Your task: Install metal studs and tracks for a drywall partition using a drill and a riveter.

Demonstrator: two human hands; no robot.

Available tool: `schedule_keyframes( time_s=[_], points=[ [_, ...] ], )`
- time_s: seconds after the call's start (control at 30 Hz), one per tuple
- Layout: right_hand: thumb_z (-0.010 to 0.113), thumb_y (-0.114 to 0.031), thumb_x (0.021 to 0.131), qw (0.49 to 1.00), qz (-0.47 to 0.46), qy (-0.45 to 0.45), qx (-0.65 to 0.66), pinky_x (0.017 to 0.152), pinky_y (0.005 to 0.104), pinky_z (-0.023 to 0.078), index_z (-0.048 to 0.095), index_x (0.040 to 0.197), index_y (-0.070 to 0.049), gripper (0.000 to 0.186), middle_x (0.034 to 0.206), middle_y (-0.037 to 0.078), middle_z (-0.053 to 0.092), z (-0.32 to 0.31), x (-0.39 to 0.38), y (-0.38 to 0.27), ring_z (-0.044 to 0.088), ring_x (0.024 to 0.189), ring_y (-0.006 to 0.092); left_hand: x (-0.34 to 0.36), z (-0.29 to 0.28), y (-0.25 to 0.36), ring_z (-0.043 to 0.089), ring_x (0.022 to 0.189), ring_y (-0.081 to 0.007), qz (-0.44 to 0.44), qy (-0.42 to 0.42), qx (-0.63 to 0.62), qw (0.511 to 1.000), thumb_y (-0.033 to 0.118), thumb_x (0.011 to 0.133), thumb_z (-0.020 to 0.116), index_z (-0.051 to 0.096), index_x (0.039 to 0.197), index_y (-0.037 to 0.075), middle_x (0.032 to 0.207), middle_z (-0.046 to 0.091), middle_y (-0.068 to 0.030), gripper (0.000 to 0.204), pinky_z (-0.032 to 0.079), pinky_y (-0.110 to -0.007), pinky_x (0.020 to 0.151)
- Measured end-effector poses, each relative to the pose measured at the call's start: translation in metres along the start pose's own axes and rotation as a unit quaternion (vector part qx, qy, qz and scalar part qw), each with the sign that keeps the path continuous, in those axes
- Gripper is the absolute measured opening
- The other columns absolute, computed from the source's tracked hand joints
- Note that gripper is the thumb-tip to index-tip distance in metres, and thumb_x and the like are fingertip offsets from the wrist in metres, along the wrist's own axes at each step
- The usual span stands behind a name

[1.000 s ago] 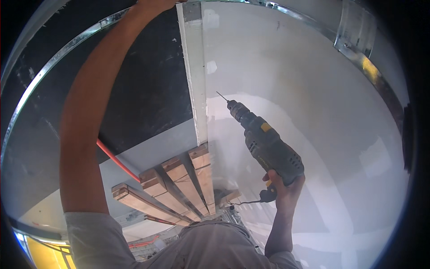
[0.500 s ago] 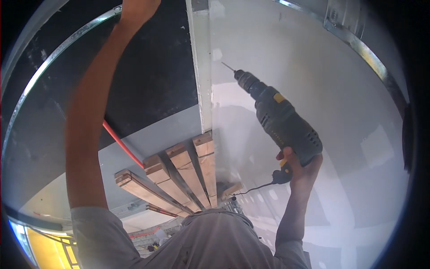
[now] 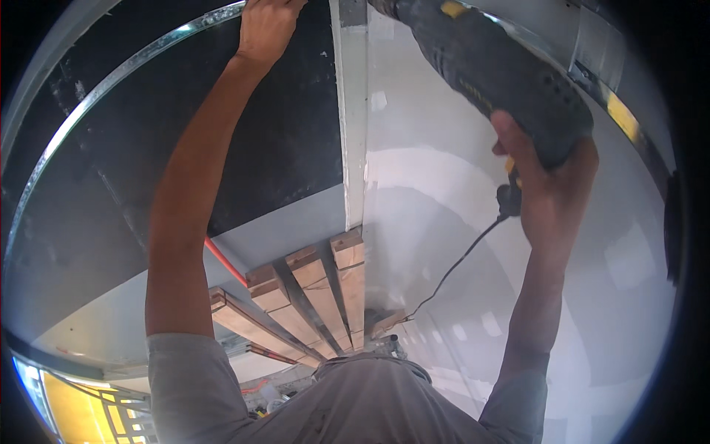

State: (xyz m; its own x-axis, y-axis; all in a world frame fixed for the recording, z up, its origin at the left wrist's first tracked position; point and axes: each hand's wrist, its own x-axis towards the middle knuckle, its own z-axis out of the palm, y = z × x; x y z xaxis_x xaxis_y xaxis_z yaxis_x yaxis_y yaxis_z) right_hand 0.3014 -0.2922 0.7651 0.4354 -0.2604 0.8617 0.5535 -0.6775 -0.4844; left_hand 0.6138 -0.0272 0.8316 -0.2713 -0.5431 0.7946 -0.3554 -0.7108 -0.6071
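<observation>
My left hand (image 3: 270, 26) is raised at the top edge, fingers curled on a curved galvanised metal strip (image 3: 188, 28); the fingertips are partly out of view. My right hand (image 3: 555, 177) grips a dark drill (image 3: 503, 81) with yellow accents, held up and angled toward the top centre beside my left hand. Its front end reaches the top edge, so the bit is hidden. A black cord (image 3: 466, 259) hangs from the drill's handle. Behind both, a narrow pale vertical strip (image 3: 353, 126) separates a dark board (image 3: 285, 126) from a pale plastered surface (image 3: 436, 185).
Several timber pieces (image 3: 310, 288) fan out below, beside an orange pipe (image 3: 225, 260). A clear-looking bracket (image 3: 595, 52) sits on the metal strip at upper right. A yellow panel with a metal frame (image 3: 74, 403) shows at lower left.
The drill and my right hand have risen sharply toward the top centre, so the bit has left view. My left hand and arm sit further right in the picture, still at the top.
</observation>
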Motion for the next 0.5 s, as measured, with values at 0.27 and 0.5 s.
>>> schedule_keyframes(
  time_s=[0.27, 0.5],
  points=[
    [0.086, -0.04, 0.084, 0.997, 0.015, -0.057, -0.042, 0.068, 0.0271, 0.045, 0.07, 0.105, 0.001, 0.048, 0.076, 0.005, 0.068, 0.036, 0.057, -0.012, 0.063, 0.07, 0.0125, -0.002, -0.002, 0.0, 0.062, 0.096, -0.0251, -0.007, 0.021, 0.049, 0.999, 0.014, 0.087, 0.063, 0.077, 0.097, 0.009, 0.102, 0.068, -0.0065, 0.018, 0.046, -0.044, 0.09],
    [0.085, -0.034, 0.085, 0.999, -0.002, -0.052, -0.01, 0.068, 0.0276, 0.048, 0.069, 0.106, 0.002, 0.045, 0.081, 0.006, 0.07, 0.05, 0.064, -0.014, 0.063, 0.07, 0.0128, -0.007, -0.003, 0.002, 0.061, 0.101, -0.0222, -0.03, 0.019, 0.073, 0.997, 0.017, 0.088, 0.063, 0.077, 0.102, 0.011, 0.106, 0.067, -0.0027, 0.02, 0.043, -0.046, 0.094]
  ],
)
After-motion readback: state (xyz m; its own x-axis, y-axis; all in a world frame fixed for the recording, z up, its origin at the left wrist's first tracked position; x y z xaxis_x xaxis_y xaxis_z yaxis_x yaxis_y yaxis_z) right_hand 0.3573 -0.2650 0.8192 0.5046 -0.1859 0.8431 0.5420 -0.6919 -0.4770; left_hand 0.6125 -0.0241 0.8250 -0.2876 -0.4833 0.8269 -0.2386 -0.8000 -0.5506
